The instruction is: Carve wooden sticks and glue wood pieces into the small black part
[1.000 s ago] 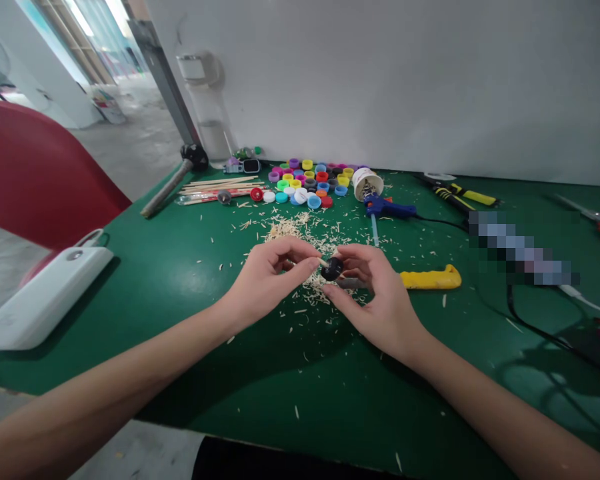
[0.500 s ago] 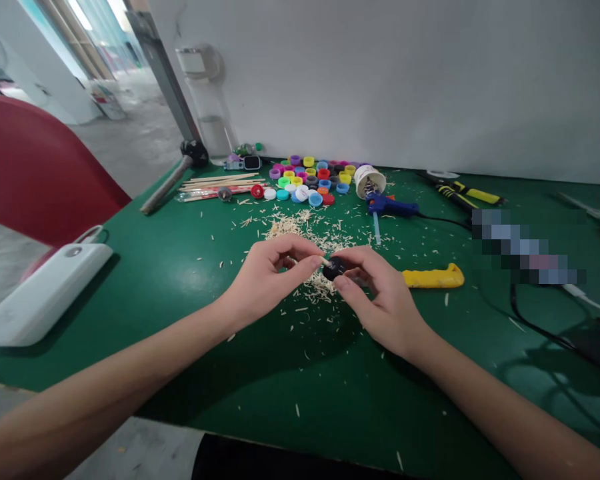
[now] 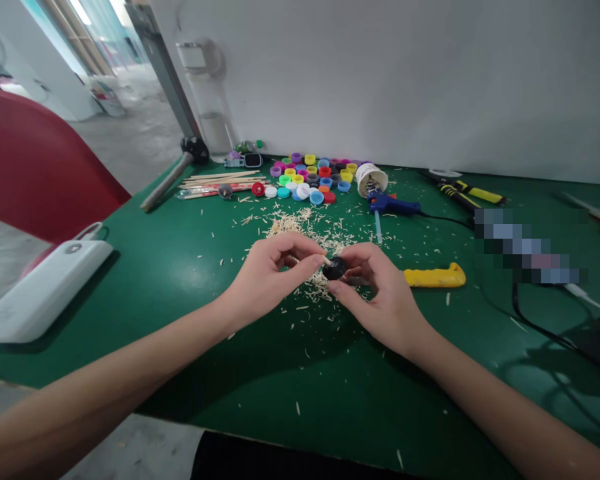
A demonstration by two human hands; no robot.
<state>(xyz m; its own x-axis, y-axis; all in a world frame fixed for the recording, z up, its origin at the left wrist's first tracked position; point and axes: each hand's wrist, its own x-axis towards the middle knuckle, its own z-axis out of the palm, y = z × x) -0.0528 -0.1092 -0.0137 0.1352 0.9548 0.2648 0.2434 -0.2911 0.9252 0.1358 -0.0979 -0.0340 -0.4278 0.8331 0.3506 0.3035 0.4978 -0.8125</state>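
My left hand (image 3: 267,277) pinches a thin wooden stick (image 3: 325,261) whose pale tip points right into a small black bottle cap (image 3: 335,268). My right hand (image 3: 380,297) grips that black cap between thumb and fingers. Both hands hover just above a pile of wood shavings (image 3: 305,233) on the green table (image 3: 180,267). The two hands meet at the cap, fingers curled.
Several coloured bottle caps (image 3: 313,177) lie at the back with wooden sticks (image 3: 220,183), a hammer (image 3: 173,173), a white cup (image 3: 369,180) and a blue glue gun (image 3: 393,205). A yellow-handled knife (image 3: 434,276) lies right of my hands. A white power bank (image 3: 40,287) sits left; cables (image 3: 540,320) right.
The hands stay joined at the cap; my right fingers have shifted slightly around it. The view has tipped a little.
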